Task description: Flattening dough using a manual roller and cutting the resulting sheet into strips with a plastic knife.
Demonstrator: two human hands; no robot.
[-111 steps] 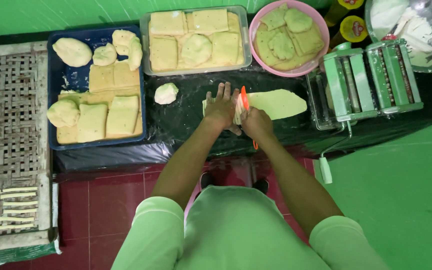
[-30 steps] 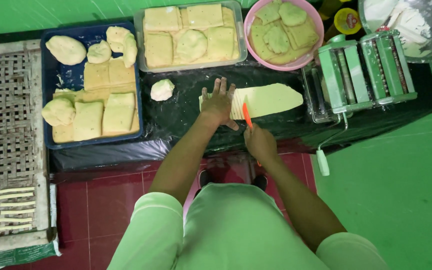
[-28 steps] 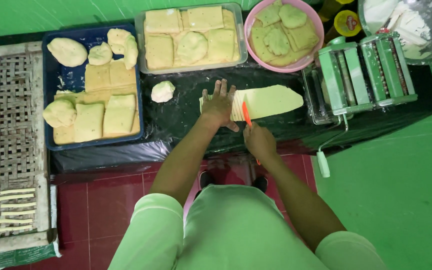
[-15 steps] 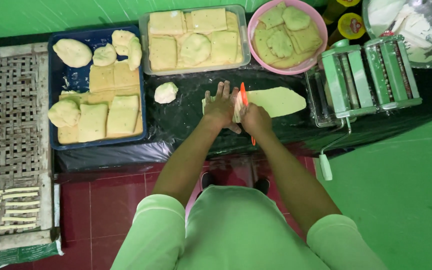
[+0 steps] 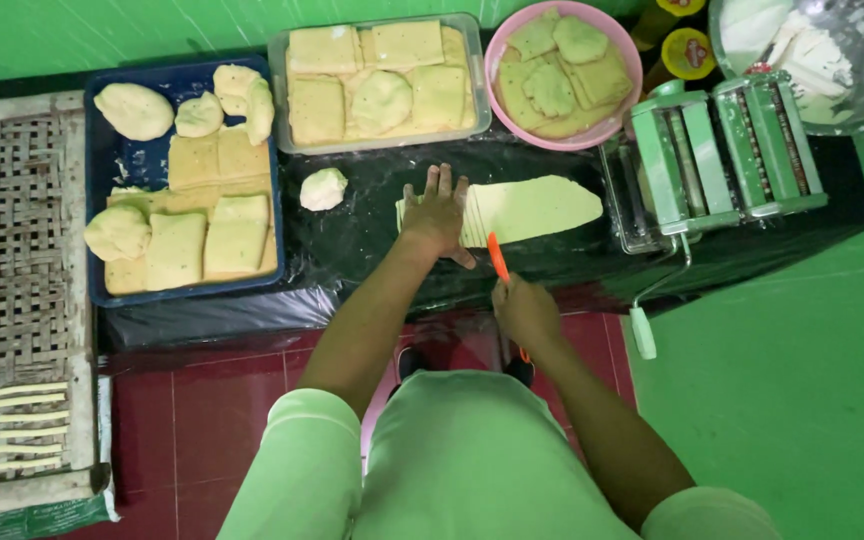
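A flat pale sheet of dough (image 5: 532, 208) lies on the black plastic-covered table (image 5: 372, 230). Its left part is cut into thin strips. My left hand (image 5: 436, 212) presses flat on those strips, fingers spread. My right hand (image 5: 524, 310) grips an orange-handled knife (image 5: 498, 257) at the table's near edge, its blade pointing toward the dough sheet just right of my left hand. A small lump of dough (image 5: 323, 188) rests to the left of my left hand.
A blue tray (image 5: 142, 165) of dough squares and balls sits at left, a clear tub (image 5: 382, 85) of dough squares behind, a pink bowl (image 5: 564, 65) beside it. A green pasta roller (image 5: 717, 155) stands at right. A woven rack (image 5: 12, 300) holds cut strips at far left.
My right hand has drawn the knife back toward me, from over the dough sheet to the table's near edge. My left hand stays pressed on the cut strips.
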